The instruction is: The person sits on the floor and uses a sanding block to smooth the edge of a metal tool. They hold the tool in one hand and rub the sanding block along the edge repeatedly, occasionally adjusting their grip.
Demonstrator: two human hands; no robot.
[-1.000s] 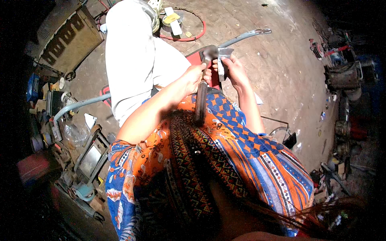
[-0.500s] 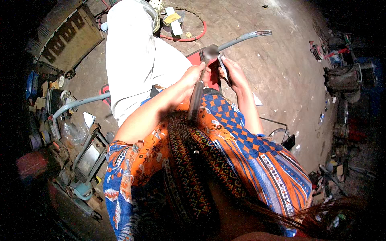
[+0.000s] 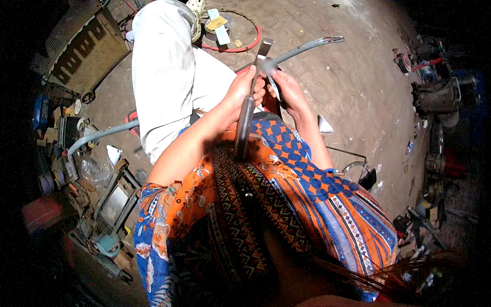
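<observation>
My left hand (image 3: pixel 243 92) is closed round the metal shaft of a hammer-like tool (image 3: pixel 241 128); its dark handle hangs down toward my lap and its flat metal head rises above my fingers. My right hand (image 3: pixel 286 91) grips a narrow pale metal piece (image 3: pixel 273 86) just right of the tool, close to my left fingers. A blurred patch hides part of where the pieces meet. Behind both hands, a curved grey tube (image 3: pixel 312 46) stretches to the upper right, and some red surface shows between white-trousered legs (image 3: pixel 169 82) and my hands.
A red hose (image 3: pixel 239 50) loops round a can with cards on it (image 3: pixel 221 33). A worn panel (image 3: pixel 92 51) leans at upper left. Tools, frames and scrap (image 3: pixel 115 199) crowd the left floor. Machinery (image 3: pixel 437 97) lines the right side beyond the concrete floor (image 3: pixel 358 92).
The tool's head has risen and now shows above the blurred patch. My left hand has shifted slightly up and left, and my right hand slightly left, bringing the two closer.
</observation>
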